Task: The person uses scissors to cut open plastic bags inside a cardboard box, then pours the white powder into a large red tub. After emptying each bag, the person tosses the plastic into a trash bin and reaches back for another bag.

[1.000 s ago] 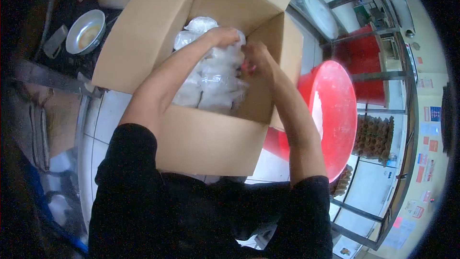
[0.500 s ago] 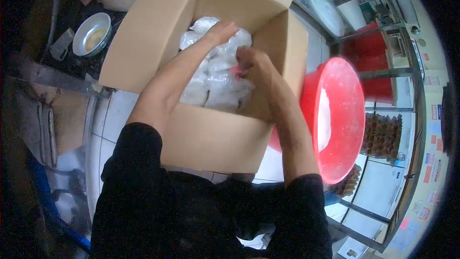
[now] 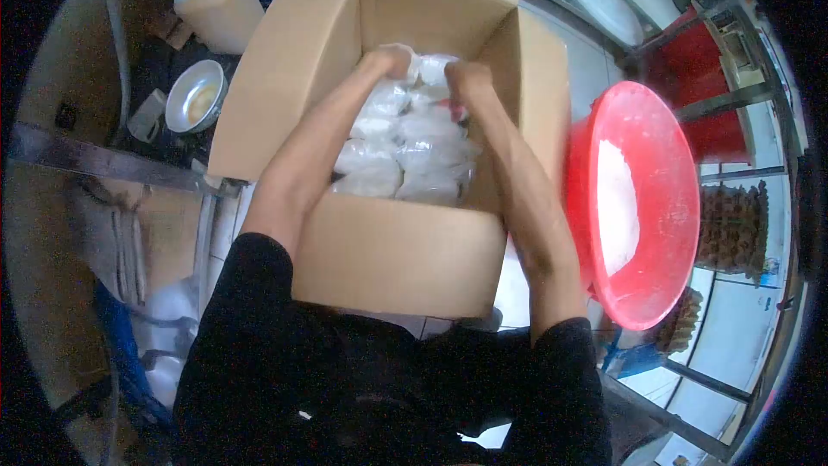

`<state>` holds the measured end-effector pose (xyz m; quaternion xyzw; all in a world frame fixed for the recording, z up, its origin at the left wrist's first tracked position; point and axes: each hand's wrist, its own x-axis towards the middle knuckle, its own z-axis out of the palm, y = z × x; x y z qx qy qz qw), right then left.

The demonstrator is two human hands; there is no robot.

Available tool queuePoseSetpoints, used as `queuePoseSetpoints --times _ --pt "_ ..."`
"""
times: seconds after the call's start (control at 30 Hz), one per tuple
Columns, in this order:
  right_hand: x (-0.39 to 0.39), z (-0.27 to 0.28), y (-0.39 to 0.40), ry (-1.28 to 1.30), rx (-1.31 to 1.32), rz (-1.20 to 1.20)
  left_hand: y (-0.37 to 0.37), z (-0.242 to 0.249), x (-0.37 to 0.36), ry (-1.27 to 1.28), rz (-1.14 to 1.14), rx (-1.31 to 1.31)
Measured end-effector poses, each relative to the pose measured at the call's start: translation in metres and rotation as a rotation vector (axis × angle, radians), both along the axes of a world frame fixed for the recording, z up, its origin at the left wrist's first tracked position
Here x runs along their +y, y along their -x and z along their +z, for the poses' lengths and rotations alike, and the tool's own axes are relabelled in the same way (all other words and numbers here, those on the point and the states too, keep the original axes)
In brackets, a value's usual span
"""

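Both arms reaching forward, elbows bent; left hand (image 3: 393,60), right hand (image 3: 468,79) apart, fingers indistinct

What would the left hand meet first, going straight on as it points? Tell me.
Most likely the cardboard box's far wall, which the left hand angles toward. Depth is unclear, though, so the clear bag beside it could come first.

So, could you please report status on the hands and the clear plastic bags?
Left hand and right hand at far bags, grips unclear. Brown cardboard box open, nothing visibly blocking.
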<state>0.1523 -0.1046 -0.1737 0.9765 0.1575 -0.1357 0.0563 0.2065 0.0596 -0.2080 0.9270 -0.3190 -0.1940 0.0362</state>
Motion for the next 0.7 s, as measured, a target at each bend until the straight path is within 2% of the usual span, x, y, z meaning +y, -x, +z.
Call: queuePoseSetpoints --times 0.03,0.1,0.13,0.17,0.3,0.4,0.43,0.5,0.53,0.63,0.7 --pt "-0.001 0.006 0.001 0.005 -0.005 -0.099 0.016 0.011 0.0 -0.044 -0.032 0.002" --pt "-0.001 0.0 -0.002 -0.029 0.001 -0.106 0.048 0.035 -0.001 -0.129 -0.099 0.005" --pt "0.001 -0.003 -0.004 -0.043 0.004 -0.105 0.037 -0.012 0.002 -0.139 -0.038 -0.044" --pt "0.002 -0.005 -0.005 -0.046 -0.012 -0.086 0.031 -0.037 0.005 -0.146 0.025 -0.095" --pt "0.003 -0.008 -0.006 -0.07 -0.119 -0.103 0.022 -0.045 0.003 -0.223 -0.106 -0.234" --pt "0.007 -0.015 -0.01 -0.089 -0.167 -0.255 0.039 -0.028 -0.01 -0.24 -0.134 -0.311" --pt "0.008 -0.017 -0.012 -0.091 -0.172 -0.312 0.036 -0.04 -0.012 -0.252 -0.155 -0.326" --pt "0.009 -0.019 -0.018 -0.093 -0.045 -0.325 0.024 -0.073 -0.011 -0.274 -0.192 -0.36" --pt "0.009 -0.021 -0.019 -0.093 0.022 -0.33 0.021 -0.064 -0.01 -0.245 -0.166 -0.345" --pt "0.005 0.018 0.01 -0.017 -0.008 -0.089 0.017 -0.035 0.001 -0.138 -0.087 -0.317" --pt "0.001 0.012 0.008 -0.037 -0.037 0.025 0.01 -0.028 0.02 -0.029 -0.034 -0.331"
